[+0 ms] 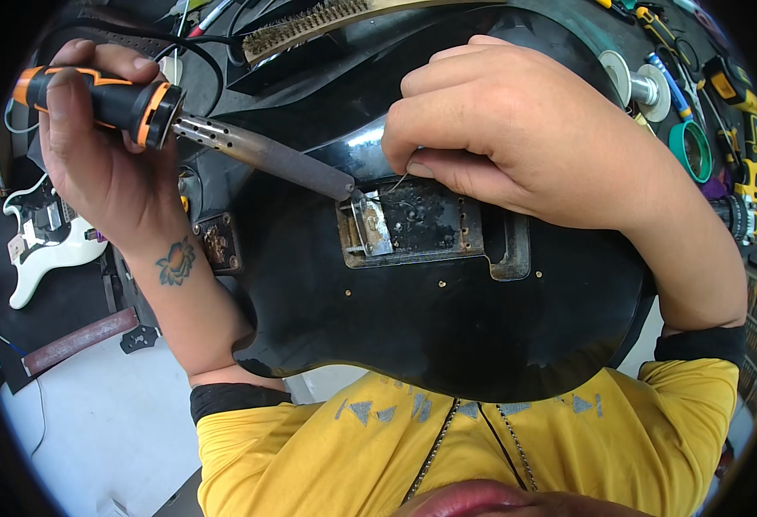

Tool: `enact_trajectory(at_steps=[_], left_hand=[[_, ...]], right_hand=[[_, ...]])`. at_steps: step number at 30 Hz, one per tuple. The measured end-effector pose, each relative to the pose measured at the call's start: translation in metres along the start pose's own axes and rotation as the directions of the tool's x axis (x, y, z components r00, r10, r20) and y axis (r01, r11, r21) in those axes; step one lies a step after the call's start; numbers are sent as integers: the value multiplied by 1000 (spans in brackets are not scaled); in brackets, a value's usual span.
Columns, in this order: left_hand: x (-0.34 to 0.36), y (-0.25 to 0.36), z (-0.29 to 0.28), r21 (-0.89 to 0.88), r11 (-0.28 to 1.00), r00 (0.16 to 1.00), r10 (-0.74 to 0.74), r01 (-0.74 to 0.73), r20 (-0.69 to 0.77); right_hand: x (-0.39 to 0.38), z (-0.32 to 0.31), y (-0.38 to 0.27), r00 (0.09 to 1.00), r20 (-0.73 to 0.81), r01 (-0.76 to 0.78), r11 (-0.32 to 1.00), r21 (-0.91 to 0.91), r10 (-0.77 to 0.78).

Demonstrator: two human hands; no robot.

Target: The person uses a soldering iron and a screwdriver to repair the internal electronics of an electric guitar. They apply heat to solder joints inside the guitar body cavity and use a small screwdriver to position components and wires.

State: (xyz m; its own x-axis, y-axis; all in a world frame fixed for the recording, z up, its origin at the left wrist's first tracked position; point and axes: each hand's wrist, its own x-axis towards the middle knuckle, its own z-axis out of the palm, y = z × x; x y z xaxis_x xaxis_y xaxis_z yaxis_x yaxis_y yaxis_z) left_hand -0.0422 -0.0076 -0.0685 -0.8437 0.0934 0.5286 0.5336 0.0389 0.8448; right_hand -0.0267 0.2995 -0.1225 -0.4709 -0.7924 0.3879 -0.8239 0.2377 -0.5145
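My left hand (107, 142) is wrapped round the orange and black handle of a soldering iron (266, 158). Its tip touches or nearly touches a shiny metal plate (372, 226) at the left end of a cavity (430, 226) in a black electric guitar body (430, 336). The guitar lies back up across the bench edge, close to my chest. Over the cavity's far edge, my right hand (499, 129) pinches a thin wire (402, 182) that points down towards the plate. Small dark leads inside the cavity are hard to make out.
A wire brush (310, 28) lies beyond the guitar. At right stand a solder spool (641, 86), a green ring-shaped container (690, 148) and yellow-black power tools (734, 84). At left are a small white guitar body (55, 241), a metal neck plate (221, 244) and a reddish bar (80, 342).
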Motion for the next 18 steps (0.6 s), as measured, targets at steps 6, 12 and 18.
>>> enact_trajectory(at_steps=[6,12,18], left_hand=[[1,-3,2,-10,1000,1000,-4,4,5],[0,0,4,1,1000,1000,10,-10,-6],[3,-10,17,-86,989,989,110,-119,-96]], right_hand=[[-1,1,2,1000,-1,-12,1000,5,12],[0,0,0,1000,-4,-5,1000,6,5],[-1,1,2,1000,0,-9,1000,11,9]])
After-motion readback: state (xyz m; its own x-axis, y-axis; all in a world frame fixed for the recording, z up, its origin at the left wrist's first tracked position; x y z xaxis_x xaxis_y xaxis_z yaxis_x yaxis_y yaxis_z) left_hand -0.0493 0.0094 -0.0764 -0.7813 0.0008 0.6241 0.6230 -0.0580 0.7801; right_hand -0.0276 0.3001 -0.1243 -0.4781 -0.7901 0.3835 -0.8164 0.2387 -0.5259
